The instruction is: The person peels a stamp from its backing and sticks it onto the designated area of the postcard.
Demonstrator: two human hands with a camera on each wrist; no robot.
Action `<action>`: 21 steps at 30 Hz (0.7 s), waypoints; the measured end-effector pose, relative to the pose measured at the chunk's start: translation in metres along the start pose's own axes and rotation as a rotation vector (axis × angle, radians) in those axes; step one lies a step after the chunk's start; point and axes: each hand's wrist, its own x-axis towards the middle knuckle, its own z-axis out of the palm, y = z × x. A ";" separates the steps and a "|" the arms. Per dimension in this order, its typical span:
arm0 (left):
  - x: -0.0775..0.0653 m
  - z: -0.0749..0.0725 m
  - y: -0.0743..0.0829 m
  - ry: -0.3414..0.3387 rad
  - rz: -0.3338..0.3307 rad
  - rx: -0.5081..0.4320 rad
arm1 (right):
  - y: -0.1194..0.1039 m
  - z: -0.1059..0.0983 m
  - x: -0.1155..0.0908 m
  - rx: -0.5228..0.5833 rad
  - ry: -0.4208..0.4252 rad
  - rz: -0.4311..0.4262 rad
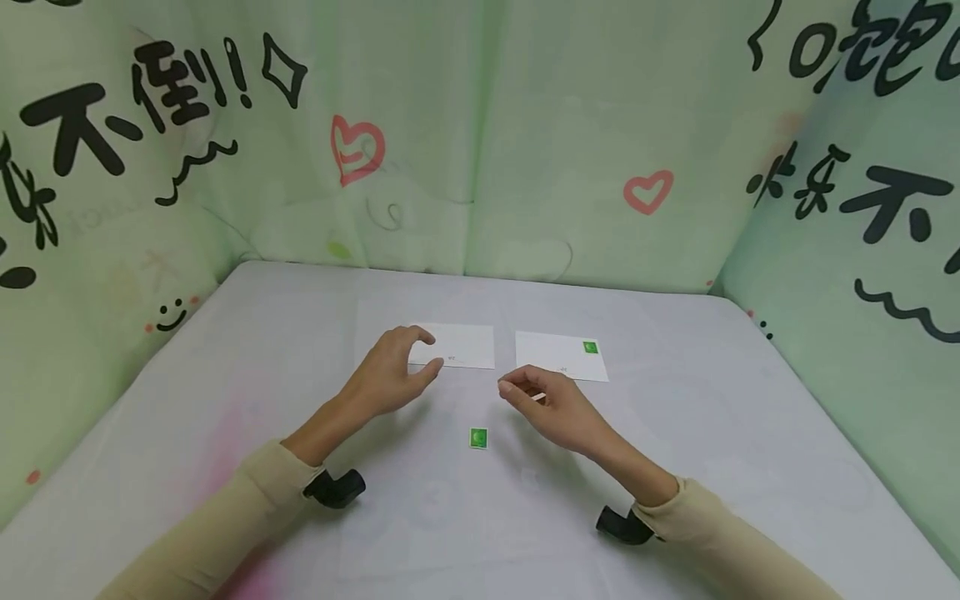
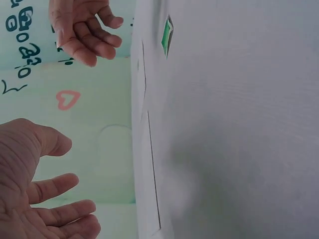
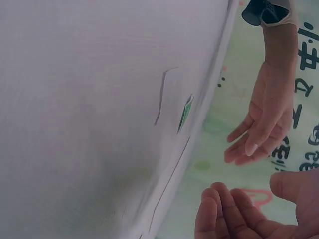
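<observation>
My left hand [image 1: 393,367] hovers over the left end of a plain white paper rectangle [image 1: 468,343], an envelope or card with small print at its near edge. Its thumb and fingers are spread apart, with nothing between them. My right hand [image 1: 553,408] hangs in front of a second white paper rectangle [image 1: 551,350], which bears a green stamp [image 1: 590,347] in its upper right corner. The right fingers are loosely bent and hold nothing, as the right wrist view shows. Between the hands and nearer to me, a loose green stamp [image 1: 478,438] lies on the table.
A white cloth [image 1: 420,533] covers the table, with a pink stain at the left. Pale green curtains [image 1: 555,125] with black writing and red hearts stand behind and at both sides. Each wrist carries a black camera mount [image 1: 337,488].
</observation>
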 end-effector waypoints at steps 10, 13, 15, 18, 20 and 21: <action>0.001 -0.003 -0.020 -0.043 -0.059 0.035 | -0.003 0.013 0.006 -0.097 -0.078 -0.091; 0.004 -0.003 -0.024 -0.055 -0.082 0.060 | -0.004 0.015 0.007 -0.120 -0.087 -0.073; 0.006 -0.003 -0.025 -0.060 -0.094 0.073 | -0.004 0.015 0.008 -0.133 -0.096 -0.061; 0.010 -0.003 -0.028 -0.069 -0.107 0.089 | -0.003 0.015 0.009 -0.155 -0.122 -0.055; 0.013 -0.002 -0.030 -0.078 -0.117 0.102 | -0.002 0.016 0.010 -0.167 -0.143 -0.049; 0.015 -0.001 -0.031 -0.083 -0.122 0.108 | -0.001 0.016 0.011 -0.171 -0.153 -0.045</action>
